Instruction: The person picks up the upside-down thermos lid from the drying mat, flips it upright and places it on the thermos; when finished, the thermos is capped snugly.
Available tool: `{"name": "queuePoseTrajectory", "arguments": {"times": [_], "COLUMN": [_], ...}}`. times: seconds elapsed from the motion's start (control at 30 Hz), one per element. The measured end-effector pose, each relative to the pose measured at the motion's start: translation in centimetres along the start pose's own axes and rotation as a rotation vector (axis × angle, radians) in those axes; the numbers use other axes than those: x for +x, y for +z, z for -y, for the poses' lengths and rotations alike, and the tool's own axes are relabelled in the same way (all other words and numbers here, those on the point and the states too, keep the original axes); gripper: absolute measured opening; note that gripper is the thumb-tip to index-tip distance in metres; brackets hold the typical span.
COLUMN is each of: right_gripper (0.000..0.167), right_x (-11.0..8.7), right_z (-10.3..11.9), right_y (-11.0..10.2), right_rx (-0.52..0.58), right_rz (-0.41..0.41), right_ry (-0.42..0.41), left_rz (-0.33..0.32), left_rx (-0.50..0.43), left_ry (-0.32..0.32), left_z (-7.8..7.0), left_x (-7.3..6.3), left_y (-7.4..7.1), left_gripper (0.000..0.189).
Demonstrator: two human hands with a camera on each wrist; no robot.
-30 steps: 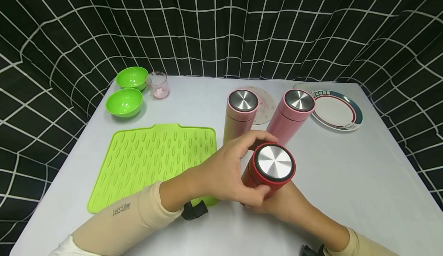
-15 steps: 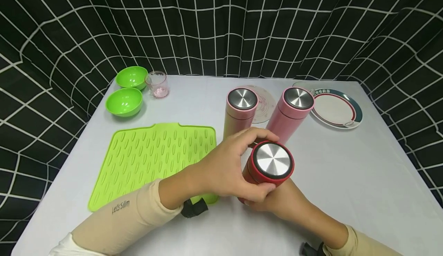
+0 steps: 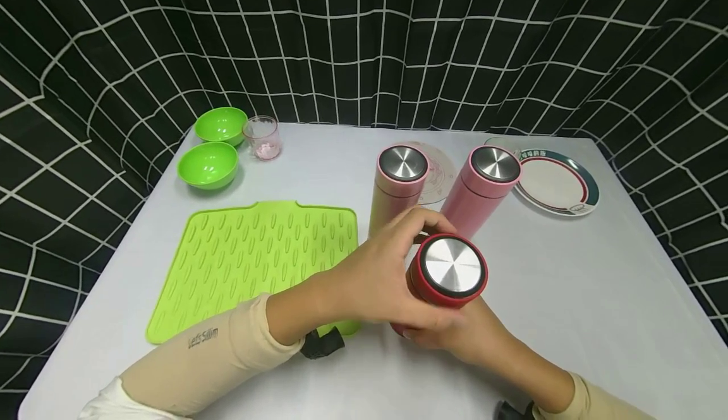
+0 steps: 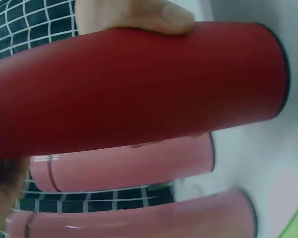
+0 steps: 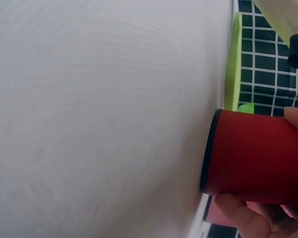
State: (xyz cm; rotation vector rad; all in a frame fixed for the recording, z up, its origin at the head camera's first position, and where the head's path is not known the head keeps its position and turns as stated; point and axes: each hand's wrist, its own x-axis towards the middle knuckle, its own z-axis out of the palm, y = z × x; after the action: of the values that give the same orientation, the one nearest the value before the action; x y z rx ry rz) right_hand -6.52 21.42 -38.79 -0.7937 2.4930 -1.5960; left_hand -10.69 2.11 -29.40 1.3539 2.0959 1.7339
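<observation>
A red thermos flask [image 3: 453,267] with a brushed-steel disc on its lid stands in front of me, tilted a little. My left hand [image 3: 378,281] grips it around the lid, thumb on the near side and fingers on the far side. Lower on the body my right hand [image 3: 469,331] holds the flask, partly hidden by it in the head view. In the right wrist view the red body [image 5: 258,156] shows its dark base rim close to the tabletop. Just behind stand two pink thermos flasks, the left one [image 3: 398,186] and the right one [image 3: 479,192].
A green ribbed mat [image 3: 256,256] lies at left. Two green bowls, the nearer [image 3: 207,166] and the farther [image 3: 220,126], stand beside a clear pinkish glass [image 3: 264,139]. A rimmed plate [image 3: 552,183] and a round patterned mat [image 3: 442,170] lie behind the flasks.
The left thumb has slid down and around the lid's near side. Both hands stay on the red flask, and the scene shifts slightly with the head.
</observation>
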Motion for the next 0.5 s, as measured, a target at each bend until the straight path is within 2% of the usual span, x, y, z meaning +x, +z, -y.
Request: {"name": "queuePoseTrajectory", "arguments": {"times": [0.1, 0.17, 0.23, 0.33, 0.4, 0.5], "right_gripper": [0.052, 0.047, 0.048, 0.053, 0.056, 0.056], "right_x": [0.54, 0.73, 0.50, -0.04, -0.23, 0.15], "right_z": [0.21, 0.35, 0.50, 0.50, 0.38, 0.18], "right_y": [-0.04, -0.11, -0.21, -0.30, -0.32, -0.28], "right_rx": [0.060, 0.061, 0.038, -0.003, 0.007, 0.012], "right_rz": [0.045, 0.061, 0.050, 0.018, 0.009, 0.015], "right_ry": [0.005, -0.013, -0.006, 0.056, 0.077, 0.057], "left_rz": [0.013, 0.029, 0.015, -0.031, -0.024, 0.033], "left_rx": [-0.067, -0.073, -0.026, 0.055, -0.009, -0.122], "left_ry": [-0.002, 0.005, -0.005, -0.019, -0.056, -0.107], "left_z": [0.07, -0.01, -0.19, -0.46, -0.50, -0.50], "left_x": [0.14, 0.12, 0.03, 0.05, 0.13, 0.17], "left_y": [-0.50, -0.59, -0.39, 0.05, -0.08, -0.69], "left_gripper": [0.069, 0.072, 0.077, 0.079, 0.076, 0.072]}}
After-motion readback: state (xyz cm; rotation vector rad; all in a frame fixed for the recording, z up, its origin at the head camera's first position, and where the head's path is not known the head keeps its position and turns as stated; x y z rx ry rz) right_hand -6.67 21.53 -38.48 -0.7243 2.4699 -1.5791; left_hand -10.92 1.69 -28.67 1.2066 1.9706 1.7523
